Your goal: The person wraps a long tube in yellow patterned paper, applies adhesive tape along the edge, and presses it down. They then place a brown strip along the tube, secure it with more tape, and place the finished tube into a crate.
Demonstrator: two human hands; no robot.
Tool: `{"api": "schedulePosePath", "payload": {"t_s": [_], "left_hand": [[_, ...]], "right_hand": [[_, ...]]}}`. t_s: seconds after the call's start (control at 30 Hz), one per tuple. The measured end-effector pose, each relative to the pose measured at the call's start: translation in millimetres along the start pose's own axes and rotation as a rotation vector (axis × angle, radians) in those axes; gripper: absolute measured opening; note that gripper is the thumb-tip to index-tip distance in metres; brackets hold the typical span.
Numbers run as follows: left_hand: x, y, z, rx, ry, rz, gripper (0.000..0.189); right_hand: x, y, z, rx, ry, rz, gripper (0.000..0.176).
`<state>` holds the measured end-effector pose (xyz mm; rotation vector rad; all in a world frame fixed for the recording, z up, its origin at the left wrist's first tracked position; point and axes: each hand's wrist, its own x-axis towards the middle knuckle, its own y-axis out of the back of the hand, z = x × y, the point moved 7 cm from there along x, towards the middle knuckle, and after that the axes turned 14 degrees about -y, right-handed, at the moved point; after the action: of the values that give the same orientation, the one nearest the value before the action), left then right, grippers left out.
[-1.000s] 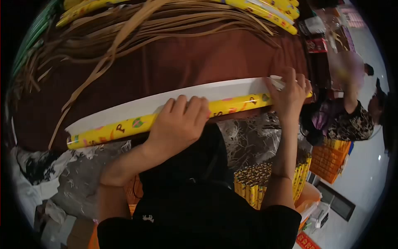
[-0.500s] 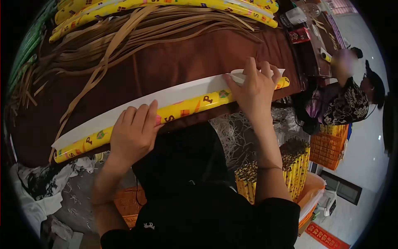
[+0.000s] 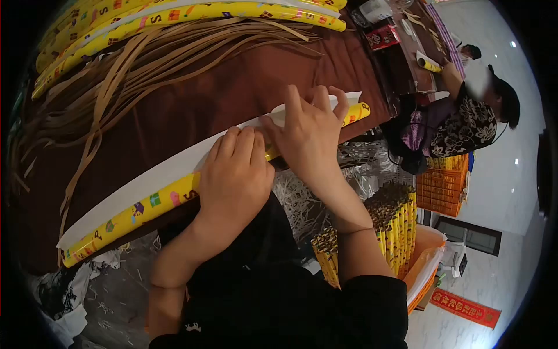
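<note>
A long roll of glossy yellow printed wrapping paper (image 3: 139, 212) lies slantwise along the table's near edge, its loose white flap (image 3: 136, 180) showing on the far side. My left hand (image 3: 235, 174) is closed over the middle of the roll, fingers side by side and bent over it. Just to its right, my right hand (image 3: 311, 128) rests across the roll, fingers spread and curved above the white flap. Its thumb is near my left fingertips. The roll's right end sticks out beyond my right hand. My hands hide the part of the roll under them.
Brown strips (image 3: 192, 52) and more yellow rolls (image 3: 203, 14) lie at the back of the table. Several upright yellow tubes (image 3: 398, 232) stand at lower right beside shredded paper (image 3: 290, 198). A person in a patterned top (image 3: 465, 131) sits at another table, right, near an orange crate (image 3: 442, 186).
My left hand has slid right along the roll, up beside my right hand. The right hand keeps nearly the same place on the roll. The whole view has shifted and turned slightly.
</note>
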<state>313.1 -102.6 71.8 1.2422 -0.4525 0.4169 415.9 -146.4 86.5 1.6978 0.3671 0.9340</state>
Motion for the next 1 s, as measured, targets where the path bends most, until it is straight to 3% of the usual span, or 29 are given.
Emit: {"api": "schedulePosePath", "payload": {"t_s": [0.07,0.2,0.27,0.37,0.43,0.53,0.73,1.0], "left_hand": [[8,-17,-3,-0.054,0.075,-0.110,0.037],[6,-23,-3,0.068,0.051,-0.089,0.036],[6,-22,-2,0.055,0.059,-0.093,0.036],[7,-21,-3,0.050,0.079,-0.107,0.037],[8,-22,-3,0.043,0.087,-0.120,0.038],[8,-23,-1,0.060,0.073,-0.138,0.040],[8,-23,1,0.084,0.075,-0.159,0.040],[7,-24,1,0.086,0.077,-0.166,0.039]], "right_hand": [[1,-1,3,-0.003,-0.005,-0.015,0.044],[5,2,14,0.025,0.017,-0.041,0.045],[11,10,25,0.192,0.106,-0.093,0.045],[23,28,65,0.254,-0.004,-0.310,0.039],[26,35,108,0.415,-0.215,-0.271,0.039],[30,29,161,0.376,-0.323,-0.303,0.039],[30,31,144,-0.089,-0.011,0.053,0.044],[25,16,140,-0.130,-0.031,0.062,0.050]]}}
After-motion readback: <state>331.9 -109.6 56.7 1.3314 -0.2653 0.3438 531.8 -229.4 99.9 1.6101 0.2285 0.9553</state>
